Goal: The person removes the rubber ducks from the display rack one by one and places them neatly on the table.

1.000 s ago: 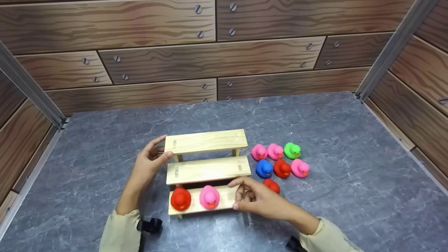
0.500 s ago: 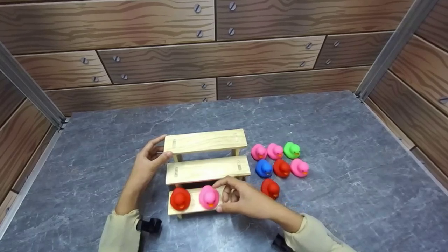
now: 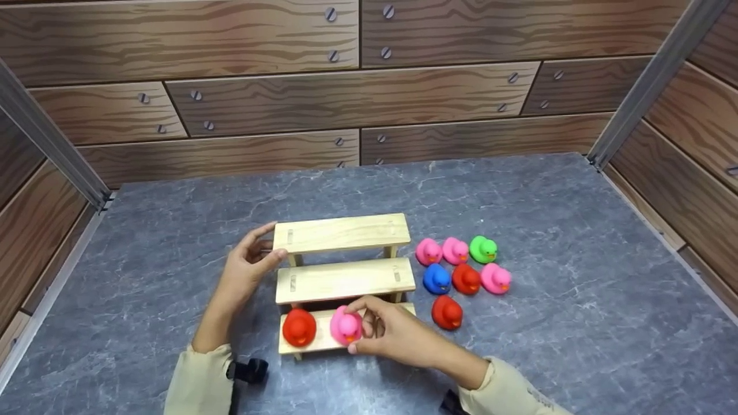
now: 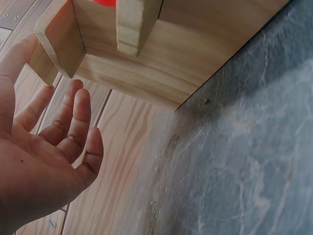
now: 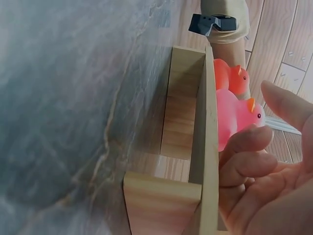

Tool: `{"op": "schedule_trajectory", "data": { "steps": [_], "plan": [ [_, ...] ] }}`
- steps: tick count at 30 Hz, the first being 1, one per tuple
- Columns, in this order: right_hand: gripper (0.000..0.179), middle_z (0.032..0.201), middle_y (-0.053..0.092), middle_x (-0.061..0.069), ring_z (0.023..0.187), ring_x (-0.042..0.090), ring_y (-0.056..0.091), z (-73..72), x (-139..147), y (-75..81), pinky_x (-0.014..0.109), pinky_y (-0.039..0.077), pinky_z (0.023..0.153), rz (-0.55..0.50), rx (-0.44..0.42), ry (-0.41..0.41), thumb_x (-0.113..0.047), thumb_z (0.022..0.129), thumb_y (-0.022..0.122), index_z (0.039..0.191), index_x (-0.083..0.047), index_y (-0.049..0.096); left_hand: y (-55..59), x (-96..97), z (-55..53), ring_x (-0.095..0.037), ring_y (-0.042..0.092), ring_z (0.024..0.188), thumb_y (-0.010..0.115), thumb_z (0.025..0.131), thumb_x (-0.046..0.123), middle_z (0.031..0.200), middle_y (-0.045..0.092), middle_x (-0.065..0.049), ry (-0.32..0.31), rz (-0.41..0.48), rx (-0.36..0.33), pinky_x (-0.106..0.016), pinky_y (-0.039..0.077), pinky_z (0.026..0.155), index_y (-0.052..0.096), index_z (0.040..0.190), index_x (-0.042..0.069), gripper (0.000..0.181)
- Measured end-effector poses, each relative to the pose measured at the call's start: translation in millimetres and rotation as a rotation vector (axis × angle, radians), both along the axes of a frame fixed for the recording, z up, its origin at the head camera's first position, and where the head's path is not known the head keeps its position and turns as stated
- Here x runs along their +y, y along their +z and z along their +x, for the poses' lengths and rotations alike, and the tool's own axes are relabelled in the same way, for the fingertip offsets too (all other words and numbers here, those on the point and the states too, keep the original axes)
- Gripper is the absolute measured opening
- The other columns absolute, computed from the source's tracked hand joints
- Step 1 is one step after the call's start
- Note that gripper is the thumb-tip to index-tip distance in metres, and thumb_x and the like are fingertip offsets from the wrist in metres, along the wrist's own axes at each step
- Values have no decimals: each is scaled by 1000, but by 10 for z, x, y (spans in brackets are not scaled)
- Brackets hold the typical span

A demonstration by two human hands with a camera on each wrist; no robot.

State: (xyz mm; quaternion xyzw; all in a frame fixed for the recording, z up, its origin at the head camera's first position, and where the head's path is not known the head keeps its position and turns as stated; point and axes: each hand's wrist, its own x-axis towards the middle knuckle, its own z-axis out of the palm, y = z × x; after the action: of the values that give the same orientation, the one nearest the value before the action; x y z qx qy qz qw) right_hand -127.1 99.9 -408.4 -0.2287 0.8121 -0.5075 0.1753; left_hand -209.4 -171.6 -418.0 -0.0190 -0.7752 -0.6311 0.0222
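Note:
A stepped wooden stand has three levels. On its lowest step sit a red rubber duck and, to its right, a pink rubber duck. My left hand holds the left end of the top step; in the left wrist view, the remaining fingers hang loosely below the wood. My right hand has its index finger and thumb curled round the pink duck's right side. In the right wrist view, the right hand is close beside the pink duck, partly covering it.
Several rubber ducks stand right of the stand: pink ducks, a green duck, a blue duck and red ducks, the nearest red duck beside my right forearm. Wood-patterned walls enclose the grey marbled table.
My right hand has moved left along the lowest step, from its right end to the pink duck. My left hand has stayed on the stand. The ducks have kept their places.

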Motion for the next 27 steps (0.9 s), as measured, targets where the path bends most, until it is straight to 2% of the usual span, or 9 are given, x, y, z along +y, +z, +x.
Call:
{"op": "schedule_trajectory", "data": {
  "steps": [6,13,20,27],
  "plan": [
    [41,77,50,-7,65,1,44,7,-29,-21,15,38,58,42,36,-22,-18,79,79,115,-12,59,-6,5,-1,-7,62,84,69,87,4,108,65,-20,2,20,14,-19,49,76,50,139,7,56],
    [34,73,48,-9,60,0,41,17,-35,-18,15,34,56,91,69,-26,-21,82,77,109,-14,59,-5,1,1,-7,63,85,68,87,4,111,65,-21,-1,22,5,-19,49,77,50,140,9,56],
    [33,74,49,-6,59,-1,42,19,23,-5,15,35,54,66,69,-7,-19,84,75,111,-10,59,-4,6,0,-8,63,85,69,87,6,111,65,-19,-24,30,7,-20,49,77,49,140,10,56],
    [35,75,50,-4,61,0,43,18,100,33,15,35,56,39,49,4,-19,84,75,113,-9,59,5,-6,18,-9,62,87,69,88,10,115,64,-20,-21,6,2,-20,48,78,49,141,12,56]
  ]
}}
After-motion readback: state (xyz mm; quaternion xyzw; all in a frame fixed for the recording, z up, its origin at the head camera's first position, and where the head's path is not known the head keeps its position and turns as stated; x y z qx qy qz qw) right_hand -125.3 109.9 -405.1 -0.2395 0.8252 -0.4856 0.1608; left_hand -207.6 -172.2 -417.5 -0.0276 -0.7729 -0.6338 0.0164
